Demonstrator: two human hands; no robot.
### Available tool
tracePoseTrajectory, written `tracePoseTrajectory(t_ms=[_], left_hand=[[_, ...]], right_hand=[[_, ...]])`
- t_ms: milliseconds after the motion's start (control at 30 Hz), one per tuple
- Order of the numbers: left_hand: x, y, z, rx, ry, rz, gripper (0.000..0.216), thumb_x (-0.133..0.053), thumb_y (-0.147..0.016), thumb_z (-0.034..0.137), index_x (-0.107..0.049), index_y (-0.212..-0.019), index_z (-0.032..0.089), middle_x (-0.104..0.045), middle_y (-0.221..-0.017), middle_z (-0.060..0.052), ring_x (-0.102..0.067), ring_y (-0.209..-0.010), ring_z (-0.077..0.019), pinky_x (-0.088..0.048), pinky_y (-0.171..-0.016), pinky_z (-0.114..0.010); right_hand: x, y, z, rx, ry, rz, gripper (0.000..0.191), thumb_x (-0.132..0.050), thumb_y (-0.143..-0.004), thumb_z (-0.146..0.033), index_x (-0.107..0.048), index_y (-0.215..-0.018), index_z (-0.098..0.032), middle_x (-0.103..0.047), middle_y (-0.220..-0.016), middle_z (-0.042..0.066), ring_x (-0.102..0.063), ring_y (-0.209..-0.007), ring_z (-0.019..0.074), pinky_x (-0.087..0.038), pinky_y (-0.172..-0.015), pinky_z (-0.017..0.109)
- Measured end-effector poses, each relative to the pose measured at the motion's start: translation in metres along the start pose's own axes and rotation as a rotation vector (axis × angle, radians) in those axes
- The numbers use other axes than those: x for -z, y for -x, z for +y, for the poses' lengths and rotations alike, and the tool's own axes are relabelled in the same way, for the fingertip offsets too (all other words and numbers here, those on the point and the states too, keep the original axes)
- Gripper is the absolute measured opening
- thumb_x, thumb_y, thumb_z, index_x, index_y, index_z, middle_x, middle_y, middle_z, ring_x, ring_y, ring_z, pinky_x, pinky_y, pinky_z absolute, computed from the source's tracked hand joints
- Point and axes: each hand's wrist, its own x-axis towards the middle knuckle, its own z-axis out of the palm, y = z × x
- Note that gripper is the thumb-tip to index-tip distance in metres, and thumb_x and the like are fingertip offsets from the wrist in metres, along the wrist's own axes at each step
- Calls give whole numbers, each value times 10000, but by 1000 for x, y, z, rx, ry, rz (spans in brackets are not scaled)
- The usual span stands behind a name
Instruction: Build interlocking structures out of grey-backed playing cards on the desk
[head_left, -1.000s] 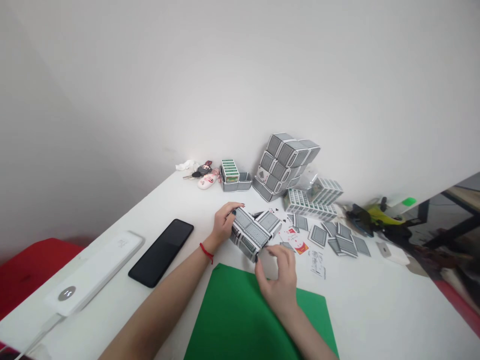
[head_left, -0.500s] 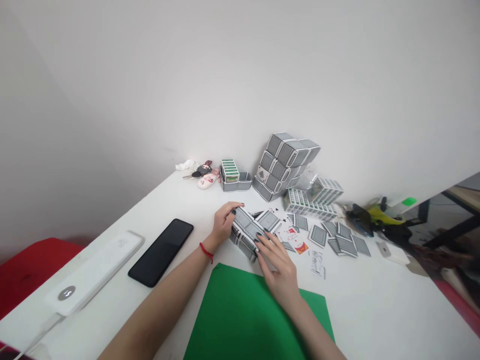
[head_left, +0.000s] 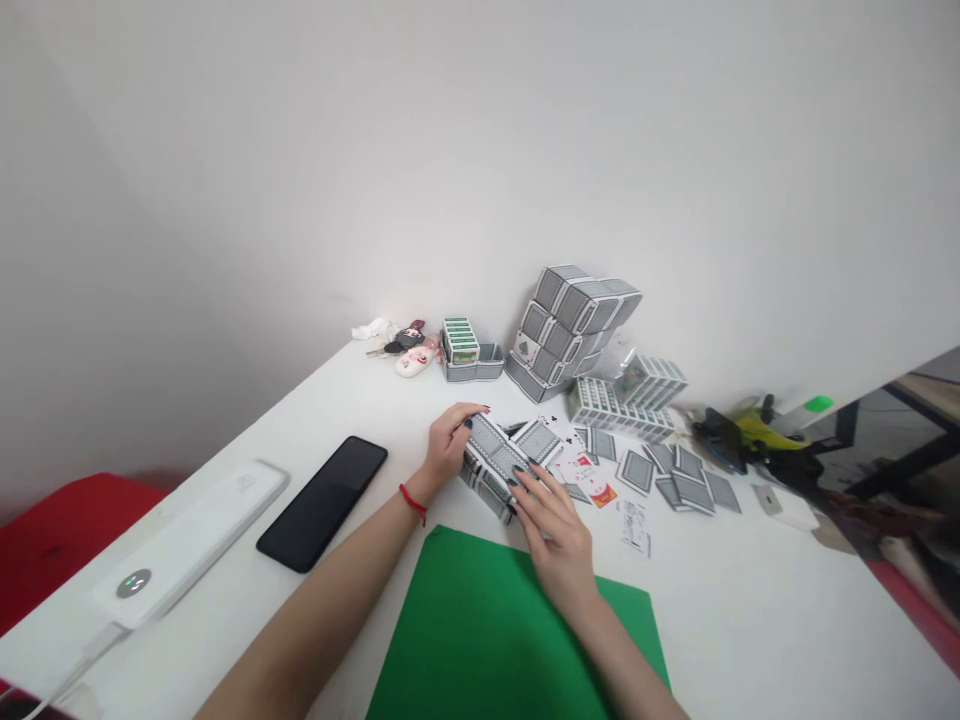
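Observation:
Between my hands is a long box made of grey-backed playing cards (head_left: 491, 450), resting on the white table just beyond a green mat (head_left: 480, 620). My left hand (head_left: 448, 443) grips its far left end, thumb on top and fingers around the side. At the near right end, my right hand (head_left: 555, 525) has its fingers laid over the top edge and its thumb against the near side. Loose playing cards (head_left: 636, 471), some face up, are scattered to the right. Behind them stands a stack of card boxes (head_left: 574, 320).
A black phone (head_left: 322, 503) and a white power bank (head_left: 191, 545) with a cable lie at left. Green-and-white card packs (head_left: 621, 408) sit by the wall, others in a small card tray (head_left: 489, 364). Keys with charms (head_left: 412, 350) are at the back; sunglasses (head_left: 718, 440) at right.
My right thumb and fingers have shifted very slightly on the card box. Otherwise both hands and the box stay in place.

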Motion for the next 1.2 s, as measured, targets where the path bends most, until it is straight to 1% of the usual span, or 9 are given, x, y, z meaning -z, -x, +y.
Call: tracePoseTrajectory(t_ms=[267,400,700,767,867,933,967,1067,1200], left_hand=[[0,0,-2,2,11,-1,301,-380,-785,167,-624,-961,161,-646,-990,-93,-585,-942,-205,-445,-842,-367],[0,0,-3,-1,20,-2,313,-381,-765,154,-621,-964,162,-645,-988,-91,-581,-944,-203,-441,-851,-371],[1,1,-2,9,11,-1,355,-361,-712,130,-625,-946,163,-645,-977,-90,-577,-935,-203,-440,-845,-375],[1,1,-2,3,6,-8,354,-361,-714,135,-626,-947,162,-645,-983,-90,-577,-938,-205,-441,-845,-375],[2,1,-3,-3,4,-15,348,-365,-724,142,-623,-958,160,-644,-993,-92,-580,-935,-206,-445,-843,-373],[2,2,-2,-5,-4,-11,348,-363,-729,145,-619,-965,160,-643,-993,-93,-580,-934,-205,-446,-844,-372],[2,3,-2,-6,-10,-9,348,-360,-731,145,-618,-965,159,-642,-992,-93,-580,-935,-204,-446,-845,-371],[2,3,-1,-16,-21,-4,347,-353,-737,145,-617,-963,156,-640,-984,-92,-576,-940,-203,-445,-847,-370],[2,3,0,-33,-26,3,347,-352,-744,142,-615,-970,154,-639,-989,-92,-575,-938,-198,-445,-843,-365]], right_hand=[[-1,0,-4,7,24,12,283,-513,-828,-106,-618,-1075,-199,-633,-1134,93,-492,-1179,252,-470,-928,467],[-1,-1,-7,33,58,20,277,-510,-824,-107,-601,-1070,-195,-631,-1131,99,-494,-1176,259,-456,-931,488],[-4,-2,-13,25,103,22,228,-475,-823,-112,-579,-1009,-191,-626,-1122,115,-492,-1176,254,-453,-924,473],[-4,-4,-14,33,150,22,193,-472,-827,-126,-583,-970,-193,-634,-1106,109,-506,-1162,252,-417,-953,489],[-4,-10,-18,48,249,10,130,-483,-839,-151,-583,-908,-197,-648,-1086,86,-526,-1134,247,-271,-1035,552],[-6,-17,-22,69,294,-12,132,-491,-848,-166,-583,-938,-197,-647,-1096,76,-523,-1135,245,-196,-1059,568],[-8,-21,-24,79,310,-26,157,-491,-852,-170,-582,-978,-196,-644,-1105,74,-517,-1142,245,-185,-1063,566],[-16,-30,-28,83,344,-50,239,-477,-863,-166,-566,-1085,-183,-636,-1131,87,-510,-1146,249,-215,-1056,544],[-26,-31,-29,52,353,-14,257,-455,-859,-131,-578,-1083,-165,-645,-1114,103,-523,-1126,246,-265,-1038,519]])
